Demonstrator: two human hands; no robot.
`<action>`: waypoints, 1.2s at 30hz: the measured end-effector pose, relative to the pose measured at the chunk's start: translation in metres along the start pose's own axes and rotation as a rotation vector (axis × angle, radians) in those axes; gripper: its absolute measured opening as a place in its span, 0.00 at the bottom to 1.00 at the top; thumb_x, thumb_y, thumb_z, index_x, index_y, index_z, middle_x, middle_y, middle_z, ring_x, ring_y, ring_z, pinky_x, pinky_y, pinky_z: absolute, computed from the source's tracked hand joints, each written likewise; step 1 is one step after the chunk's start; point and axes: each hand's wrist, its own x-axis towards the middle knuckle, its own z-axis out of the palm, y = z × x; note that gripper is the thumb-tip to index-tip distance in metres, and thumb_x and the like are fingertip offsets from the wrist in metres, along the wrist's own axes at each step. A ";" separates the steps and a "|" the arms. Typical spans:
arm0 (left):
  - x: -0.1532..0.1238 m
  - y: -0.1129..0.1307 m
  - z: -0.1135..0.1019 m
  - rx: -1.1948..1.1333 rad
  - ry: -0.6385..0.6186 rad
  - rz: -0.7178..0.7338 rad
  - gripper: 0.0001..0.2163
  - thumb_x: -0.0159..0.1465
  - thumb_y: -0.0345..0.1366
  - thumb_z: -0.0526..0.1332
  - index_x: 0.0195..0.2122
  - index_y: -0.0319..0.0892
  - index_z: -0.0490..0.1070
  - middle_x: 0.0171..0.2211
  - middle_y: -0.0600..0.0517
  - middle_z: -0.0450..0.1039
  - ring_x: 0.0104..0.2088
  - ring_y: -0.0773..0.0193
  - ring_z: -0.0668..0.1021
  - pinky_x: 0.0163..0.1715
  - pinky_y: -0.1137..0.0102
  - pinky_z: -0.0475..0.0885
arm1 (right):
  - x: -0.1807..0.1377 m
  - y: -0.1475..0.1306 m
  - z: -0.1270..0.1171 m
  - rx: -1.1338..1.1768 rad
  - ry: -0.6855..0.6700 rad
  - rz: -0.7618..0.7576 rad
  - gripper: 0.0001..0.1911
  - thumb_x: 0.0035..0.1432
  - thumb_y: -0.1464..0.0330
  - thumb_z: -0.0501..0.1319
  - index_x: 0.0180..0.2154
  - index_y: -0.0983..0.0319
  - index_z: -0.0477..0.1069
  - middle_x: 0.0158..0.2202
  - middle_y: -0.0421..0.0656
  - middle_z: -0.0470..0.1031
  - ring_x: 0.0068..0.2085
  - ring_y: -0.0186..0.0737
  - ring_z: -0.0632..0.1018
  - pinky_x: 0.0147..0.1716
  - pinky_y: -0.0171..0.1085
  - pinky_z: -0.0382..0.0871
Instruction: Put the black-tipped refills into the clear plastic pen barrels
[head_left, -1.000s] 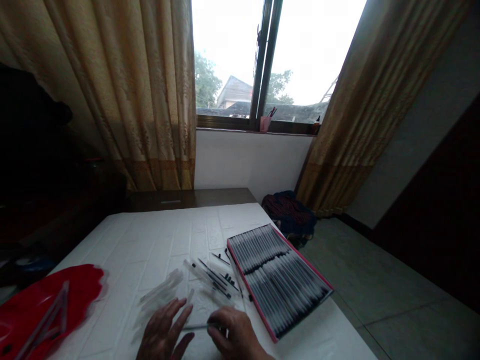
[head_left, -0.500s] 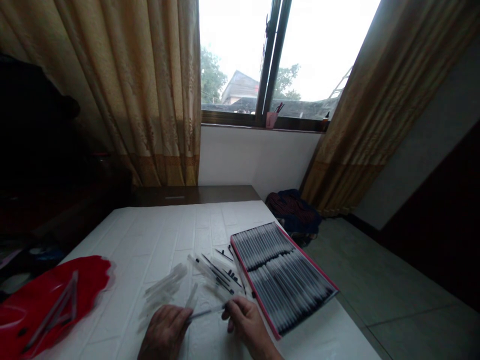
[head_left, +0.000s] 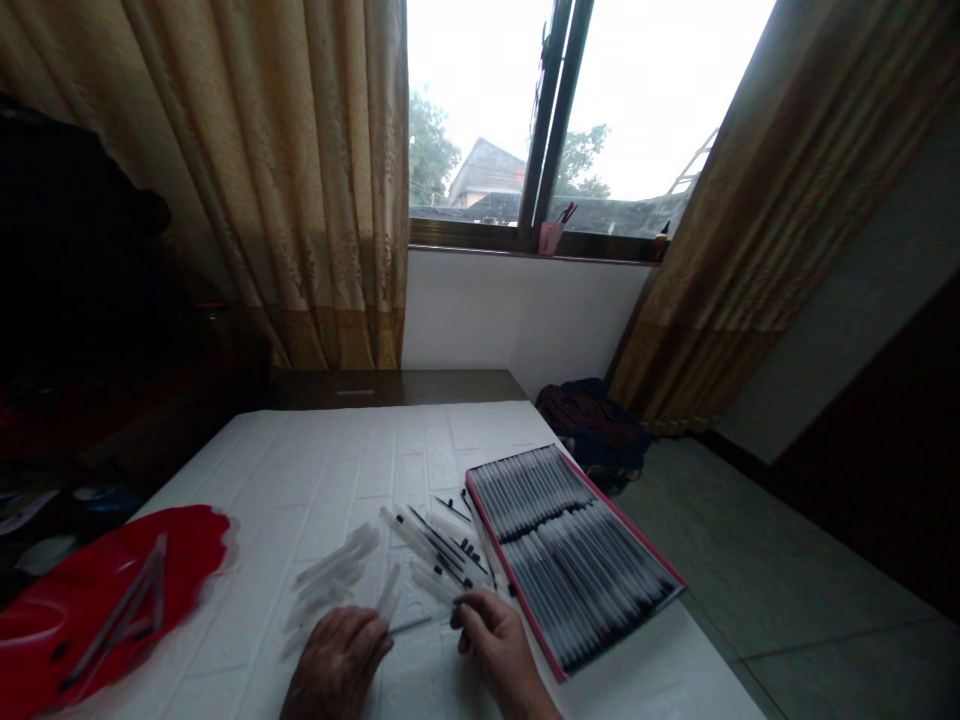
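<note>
My left hand [head_left: 339,661] is curled near the table's front edge, its fingers closed round one end of a thin pen part [head_left: 410,626] that sticks out to the right. My right hand [head_left: 491,640] is pinched just past the other end of that part, beside loose black pen pieces [head_left: 442,555]. Several clear pen barrels [head_left: 334,575] lie just beyond my left hand. A flat pink-edged box [head_left: 574,555] packed with rows of pens sits right of my right hand.
A white brick-patterned table top [head_left: 352,470] carries everything. A red plastic bag [head_left: 97,600] with a few clear barrels on it lies at the left. Curtains and a window stand behind; a dark bundle [head_left: 592,425] sits on the floor at the right.
My left hand went from spread fingers to a closed grip on the thin pen part. My right hand shifted slightly right and now pinches at the part's far end. The view drifted left.
</note>
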 end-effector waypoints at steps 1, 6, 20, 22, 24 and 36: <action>0.000 0.000 0.000 0.006 -0.004 0.001 0.12 0.68 0.42 0.50 0.36 0.49 0.72 0.32 0.54 0.76 0.33 0.65 0.78 0.38 0.69 0.70 | -0.001 0.000 0.000 0.007 0.005 -0.004 0.14 0.49 0.58 0.64 0.29 0.63 0.74 0.23 0.40 0.74 0.21 0.34 0.72 0.24 0.33 0.65; 0.000 0.001 0.000 -0.005 -0.009 0.011 0.13 0.69 0.42 0.49 0.37 0.48 0.71 0.28 0.56 0.75 0.29 0.66 0.77 0.34 0.69 0.70 | -0.001 0.001 0.000 0.053 0.002 -0.014 0.12 0.48 0.60 0.65 0.30 0.63 0.74 0.23 0.40 0.74 0.22 0.34 0.73 0.25 0.33 0.65; 0.003 0.002 0.000 0.010 0.061 0.006 0.11 0.69 0.41 0.49 0.37 0.46 0.69 0.29 0.55 0.75 0.29 0.65 0.77 0.35 0.67 0.70 | 0.001 0.005 -0.001 0.145 0.049 0.020 0.16 0.44 0.58 0.68 0.30 0.64 0.75 0.22 0.39 0.74 0.21 0.32 0.71 0.21 0.30 0.60; 0.002 0.001 0.000 -0.005 0.064 0.007 0.10 0.69 0.41 0.49 0.38 0.46 0.68 0.28 0.55 0.75 0.29 0.65 0.77 0.35 0.68 0.70 | 0.001 0.003 -0.001 0.142 0.050 0.029 0.16 0.44 0.58 0.68 0.30 0.64 0.75 0.22 0.39 0.74 0.21 0.32 0.71 0.20 0.30 0.59; 0.000 0.000 0.002 -0.011 0.081 0.007 0.10 0.68 0.42 0.50 0.41 0.45 0.68 0.30 0.54 0.76 0.31 0.65 0.78 0.36 0.67 0.71 | 0.000 0.001 -0.001 0.143 0.055 0.046 0.17 0.44 0.57 0.68 0.30 0.64 0.75 0.22 0.39 0.74 0.21 0.32 0.71 0.19 0.29 0.57; 0.003 0.001 -0.003 0.017 0.086 -0.002 0.13 0.68 0.43 0.49 0.38 0.47 0.71 0.30 0.54 0.76 0.30 0.65 0.78 0.33 0.69 0.72 | 0.001 0.003 -0.003 0.169 0.063 0.043 0.20 0.43 0.53 0.69 0.31 0.63 0.75 0.22 0.40 0.74 0.21 0.32 0.71 0.18 0.29 0.56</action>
